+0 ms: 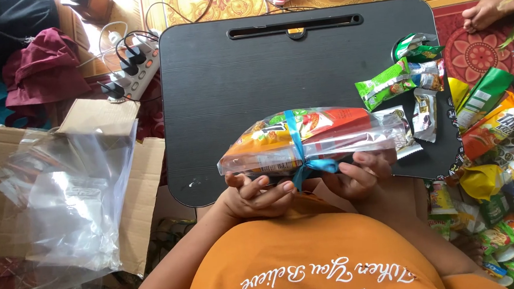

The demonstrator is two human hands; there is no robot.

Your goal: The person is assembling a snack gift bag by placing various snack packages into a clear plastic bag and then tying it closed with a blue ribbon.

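A clear plastic bag of snack packets (pixel 314 137) lies across the near edge of a black lap table (pixel 233 79), tied round its middle with a blue ribbon (pixel 299 153). My left hand (pixel 255 196) sits under the bundle's left half, fingers curled by the ribbon's knot. My right hand (pixel 360 176) grips the bundle's right underside and the ribbon end. Both hands hold the bundle just above my orange shirt.
Loose snack packets (pixel 399 81) lie on the table's right side, and a big heap of packets (pixel 509 161) covers the floor at right. Clear plastic bags on flattened cardboard (pixel 71 190) lie at left. A power strip (pixel 134 65) sits far left. Another person's foot (pixel 488 10) rests top right.
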